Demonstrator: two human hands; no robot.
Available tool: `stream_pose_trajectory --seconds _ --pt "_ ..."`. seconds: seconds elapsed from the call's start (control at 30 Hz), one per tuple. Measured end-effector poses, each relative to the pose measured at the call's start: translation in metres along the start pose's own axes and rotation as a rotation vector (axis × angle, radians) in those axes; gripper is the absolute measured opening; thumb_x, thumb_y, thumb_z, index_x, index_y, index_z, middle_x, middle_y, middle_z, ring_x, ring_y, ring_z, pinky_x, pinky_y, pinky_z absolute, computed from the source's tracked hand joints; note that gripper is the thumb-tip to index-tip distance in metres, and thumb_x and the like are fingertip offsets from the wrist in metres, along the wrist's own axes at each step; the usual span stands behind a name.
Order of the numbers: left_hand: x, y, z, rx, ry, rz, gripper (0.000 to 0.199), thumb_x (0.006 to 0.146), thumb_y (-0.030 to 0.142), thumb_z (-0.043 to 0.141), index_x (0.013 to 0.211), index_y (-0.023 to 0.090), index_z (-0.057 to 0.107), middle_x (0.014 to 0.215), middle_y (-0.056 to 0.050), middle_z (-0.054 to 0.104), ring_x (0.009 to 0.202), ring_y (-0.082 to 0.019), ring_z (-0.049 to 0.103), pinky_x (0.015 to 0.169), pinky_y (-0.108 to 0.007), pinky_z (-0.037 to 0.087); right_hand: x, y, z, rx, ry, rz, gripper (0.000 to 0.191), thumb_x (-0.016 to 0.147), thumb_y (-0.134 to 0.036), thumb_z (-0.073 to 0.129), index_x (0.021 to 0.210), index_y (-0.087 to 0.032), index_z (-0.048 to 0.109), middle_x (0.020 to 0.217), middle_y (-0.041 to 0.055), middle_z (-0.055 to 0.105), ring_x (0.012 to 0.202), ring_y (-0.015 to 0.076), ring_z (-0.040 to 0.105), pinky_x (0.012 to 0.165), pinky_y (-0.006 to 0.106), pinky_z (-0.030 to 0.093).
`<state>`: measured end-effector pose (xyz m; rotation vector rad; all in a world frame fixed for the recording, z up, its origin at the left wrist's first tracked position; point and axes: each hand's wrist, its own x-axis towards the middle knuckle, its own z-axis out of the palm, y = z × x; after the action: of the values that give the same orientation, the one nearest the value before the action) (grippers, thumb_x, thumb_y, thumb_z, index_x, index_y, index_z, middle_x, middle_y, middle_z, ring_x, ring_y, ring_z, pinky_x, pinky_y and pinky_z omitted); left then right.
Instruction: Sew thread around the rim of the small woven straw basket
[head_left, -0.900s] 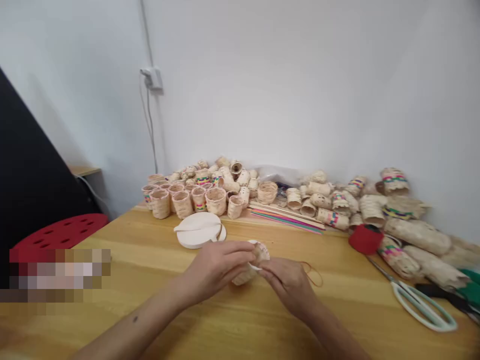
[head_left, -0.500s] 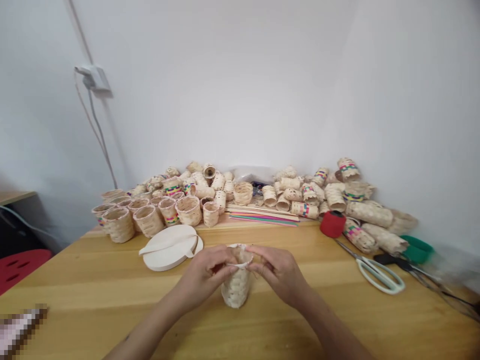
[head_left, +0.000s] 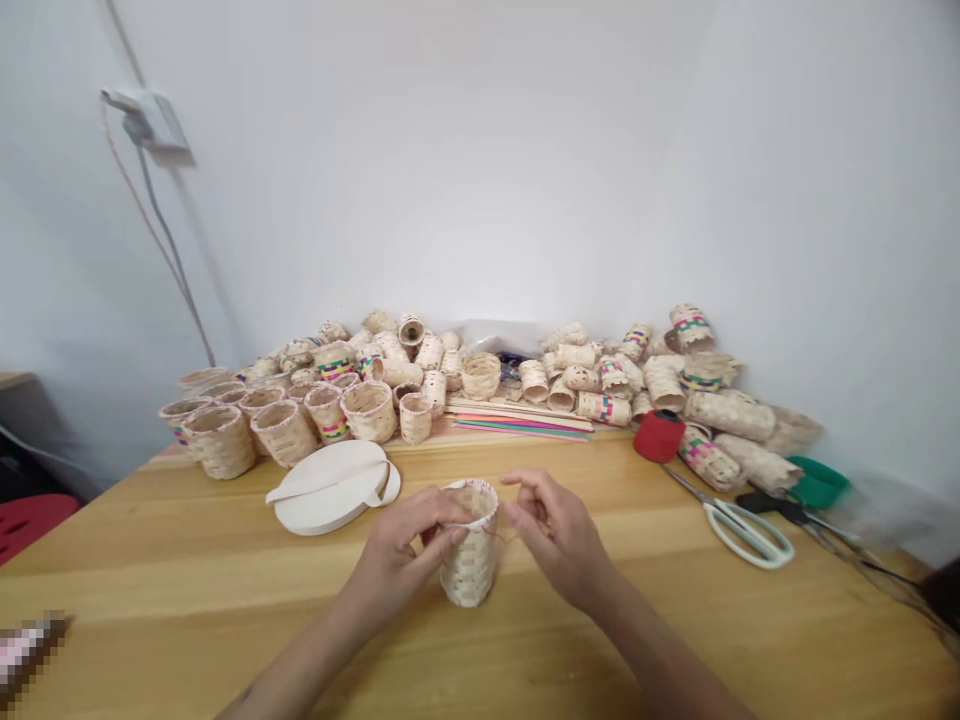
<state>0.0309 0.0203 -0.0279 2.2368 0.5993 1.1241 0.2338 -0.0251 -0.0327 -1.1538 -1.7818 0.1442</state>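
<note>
Basket [head_left: 469, 572] at lower centre sits pinched in the left hand [head_left: 405, 542]; the right hand [head_left: 561, 538] curls alongside, grip unclear. Rim-stitching seems in hand, the next stitch needing taut thread [head_left: 501, 538]

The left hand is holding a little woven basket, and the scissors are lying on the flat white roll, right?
No, the scissors lie on the table right of the right hand, not on the roll; the head view shows it. The left hand does hold the basket.
</note>
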Motion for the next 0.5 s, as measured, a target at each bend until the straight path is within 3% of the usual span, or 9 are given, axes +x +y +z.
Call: stream_pose_trajectory --seconds 0.1,0.27,0.37,0.5 --pt "0.0013 -0.0019 -0.0005 -0.009 0.036 -0.036 0.013 0.087 0.021 0.056 0.082 0.017 0.067 0.076 -0.004 0.066 0.068 -0.014 0.057 0.061 -0.021 0.042 0.0033 0.0038 -0.0024 -0.033 0.046 0.029 0.024 0.096 -0.022 0.037 0.111 -0.019 0.055 0.082 0.0031 0.062 0.076 0.0167 0.060 0.070 0.027 0.048" --pt "0.0030 0.0000 -0.0025 -0.030 0.037 -0.090 0.015 0.087 0.023 0.054 0.079 0.016 0.065 0.079 -0.005 0.065 0.074 -0.016 0.059 0.066 -0.023 0.044 0.0033 0.0101 0.0005 -0.103 0.036 -0.147 0.026 0.097 -0.021 0.036 0.115 -0.019 0.055 0.095 0.0069 0.067 0.084 0.0182 0.063 0.075 0.030 0.050" --pt "0.0033 0.0037 -0.0028 -0.013 -0.002 -0.101 0.018 0.088 0.025 0.053 0.079 0.016 0.065 0.076 -0.004 0.064 0.070 -0.015 0.057 0.063 -0.022 0.042 0.0018 0.0093 0.0015 -0.066 0.090 -0.145 0.018 0.097 -0.026 0.043 0.104 -0.020 0.059 0.089 0.0048 0.068 0.076 0.0164 0.064 0.069 0.027 0.051" --pt "0.0036 0.0053 -0.0022 0.006 -0.006 -0.089 0.017 0.088 0.024 0.053 0.081 0.016 0.067 0.075 -0.003 0.065 0.066 -0.014 0.055 0.059 -0.021 0.042 0.0035 0.0058 -0.0015 -0.051 0.056 -0.299 0.017 0.096 -0.020 0.046 0.090 -0.020 0.062 0.079 0.0037 0.067 0.072 0.0163 0.061 0.066 0.027 0.048"
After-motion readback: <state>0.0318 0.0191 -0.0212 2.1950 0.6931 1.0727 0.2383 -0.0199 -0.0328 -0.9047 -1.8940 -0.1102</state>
